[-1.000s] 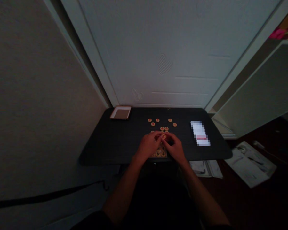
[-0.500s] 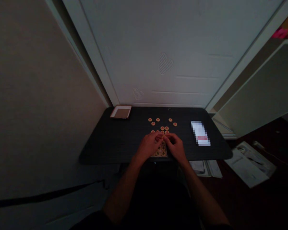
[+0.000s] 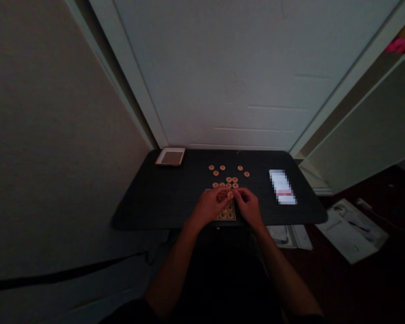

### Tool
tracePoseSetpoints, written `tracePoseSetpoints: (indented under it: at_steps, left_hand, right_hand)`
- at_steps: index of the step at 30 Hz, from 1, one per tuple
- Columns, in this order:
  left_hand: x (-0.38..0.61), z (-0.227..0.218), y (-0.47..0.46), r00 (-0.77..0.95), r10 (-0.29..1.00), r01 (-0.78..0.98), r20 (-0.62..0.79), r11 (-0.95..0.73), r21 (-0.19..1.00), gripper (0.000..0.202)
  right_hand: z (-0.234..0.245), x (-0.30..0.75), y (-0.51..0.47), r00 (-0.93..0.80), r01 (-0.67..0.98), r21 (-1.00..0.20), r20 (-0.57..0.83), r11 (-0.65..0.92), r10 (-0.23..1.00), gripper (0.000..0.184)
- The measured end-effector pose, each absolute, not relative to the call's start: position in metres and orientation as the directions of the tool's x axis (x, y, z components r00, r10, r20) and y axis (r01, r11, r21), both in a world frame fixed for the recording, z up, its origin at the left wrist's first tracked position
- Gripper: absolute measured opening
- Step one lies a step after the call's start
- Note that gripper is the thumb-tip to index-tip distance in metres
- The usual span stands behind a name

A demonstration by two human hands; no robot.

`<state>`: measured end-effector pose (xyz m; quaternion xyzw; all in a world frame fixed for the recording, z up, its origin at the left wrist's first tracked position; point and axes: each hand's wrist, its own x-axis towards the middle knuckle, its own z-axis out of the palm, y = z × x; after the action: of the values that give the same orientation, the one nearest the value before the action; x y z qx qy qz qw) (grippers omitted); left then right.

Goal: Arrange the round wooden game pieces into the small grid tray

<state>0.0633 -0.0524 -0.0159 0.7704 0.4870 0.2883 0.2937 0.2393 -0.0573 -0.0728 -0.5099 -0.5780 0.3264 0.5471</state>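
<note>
Partly boxed, I judge: dark-marked discs [image 3: 230, 215] lie in the box [image 3: 235, 218], red-marked discs [image 3: 240, 168] loose at twelve o'clock.
At ten, a shallow tray [image 3: 161, 155] shows a brown panel [image 3: 173, 158]; my left hand [image 3: 207, 207], hiding part of the box, pinches one disc [image 3: 230, 195] over its one-o'clock end; my right hand's [image 3: 249, 207] fingertips sit at the disc's edge, though I can't tell whether they grip it; at two, a phone-like slab [image 3: 282, 186] lies on the surface [image 3: 148, 198].

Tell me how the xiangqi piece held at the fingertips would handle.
The xiangqi piece is probably light: it looks small against the left hand. Its round rim might let it roll on edge, but its flat face likely favours sliding.
</note>
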Motion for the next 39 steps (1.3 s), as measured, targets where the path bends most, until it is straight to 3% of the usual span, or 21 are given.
tracePoseSetpoints:
  at_steps: [24, 39]
  left_hand:
    - [0.0605, -0.0197, -0.0494, 0.363, 0.904, 0.526, 0.226, -0.398, 0.751, 0.02]
    - [0.0622, -0.0233, -0.0511, 0.306, 0.93, 0.411, 0.204, -0.322, 0.853, 0.022]
  right_hand:
    - [-0.0767, 0.2413, -0.0569, 0.087, 0.207, -0.945, 0.277, 0.254, 0.957, 0.026]
    - [-0.0735, 0.2371, -0.059, 0.057, 0.163, -0.95, 0.279, 0.267, 0.959, 0.021]
